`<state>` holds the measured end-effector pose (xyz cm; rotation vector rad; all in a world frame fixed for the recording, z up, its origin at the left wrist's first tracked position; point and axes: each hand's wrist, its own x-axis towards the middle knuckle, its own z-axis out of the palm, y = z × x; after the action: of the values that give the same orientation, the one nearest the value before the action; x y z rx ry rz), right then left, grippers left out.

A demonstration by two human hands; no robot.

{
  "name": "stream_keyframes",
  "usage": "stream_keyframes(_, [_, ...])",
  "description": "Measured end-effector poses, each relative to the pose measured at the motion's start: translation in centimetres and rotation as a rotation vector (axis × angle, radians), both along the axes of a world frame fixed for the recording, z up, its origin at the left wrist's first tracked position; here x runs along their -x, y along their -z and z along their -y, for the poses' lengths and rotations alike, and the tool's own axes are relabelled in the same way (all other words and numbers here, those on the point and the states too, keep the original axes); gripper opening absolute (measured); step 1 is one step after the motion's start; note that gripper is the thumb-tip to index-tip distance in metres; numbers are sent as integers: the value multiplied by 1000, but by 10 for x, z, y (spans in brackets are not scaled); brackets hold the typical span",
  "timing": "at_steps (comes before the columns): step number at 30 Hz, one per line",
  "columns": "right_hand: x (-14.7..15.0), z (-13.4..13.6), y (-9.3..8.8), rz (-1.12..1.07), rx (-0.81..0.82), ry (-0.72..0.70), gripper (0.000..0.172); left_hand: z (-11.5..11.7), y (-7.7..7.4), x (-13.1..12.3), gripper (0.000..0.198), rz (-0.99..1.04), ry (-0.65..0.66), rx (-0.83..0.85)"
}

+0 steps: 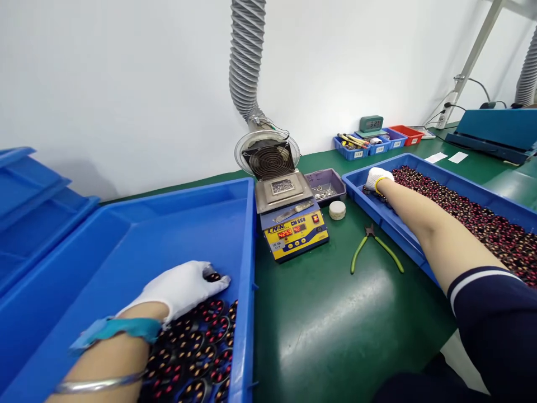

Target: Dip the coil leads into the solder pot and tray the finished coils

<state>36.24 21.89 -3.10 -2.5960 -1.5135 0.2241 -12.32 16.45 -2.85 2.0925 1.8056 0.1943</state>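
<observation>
In a white glove, my left hand [187,285] is closed with thumb and fingers around a small dark ring-shaped part [212,277]. It hangs over the left blue tray [247,336], just above a layer of black rings with copper and red spots [205,352]. My right hand [378,178], gloved in white with a yellow cuff, reaches down into the far left corner of the right blue tray [405,238]. Dark parts lie beneath it, beside a heap of small red, black and copper pieces [457,207]. Its fingertips are hidden.
Between the trays stand a yellow solder pot [297,235] with a lit display, a purple bin [331,182], a round white tin [337,210] and green-handled cutters [375,249]. An exhaust hose [247,56] hangs above. Stacked blue trays [37,207] stand left; small tool bins [352,150] line the back.
</observation>
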Motion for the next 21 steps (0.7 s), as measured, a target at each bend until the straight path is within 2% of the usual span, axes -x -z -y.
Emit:
stream_keyframes(3, [-11,3,0,17,-31,67,45,0,-9,0,42,-175,9,-3])
stream_keyframes(5, [-19,9,-5,11,-60,89,43,1,-18,-3,49,-87,-84,-63])
stream_keyframes(7, [-20,15,-12,3,-118,79,40,6,-26,-12,50,174,-186,-50])
stream_keyframes(9, [-7,22,-20,-1,-196,36,39,17,-34,-26,46,617,-215,43])
stream_keyframes(10, [6,27,-25,-13,-241,-8,39,25,-37,-36,43,859,-188,111])
stream_keyframes(12, [46,44,-34,-72,-325,-152,39,42,-40,-57,38,1180,-84,246])
stream_keyframes(14, [97,74,-41,-239,-424,-439,43,58,-40,-79,37,1329,-3,340])
stream_keyframes(15, [122,92,-45,-303,-436,-588,47,66,-38,-89,38,1375,8,372])
stream_keyframes(17, [164,129,-49,-288,-423,-822,60,78,-32,-105,38,1423,31,443])
stream_keyframes(19, [190,154,-48,-256,-465,-977,57,85,-24,-114,33,1446,69,458])
stream_keyframes(21, [198,164,-43,-265,-461,-1041,48,88,-18,-118,27,1435,99,459])
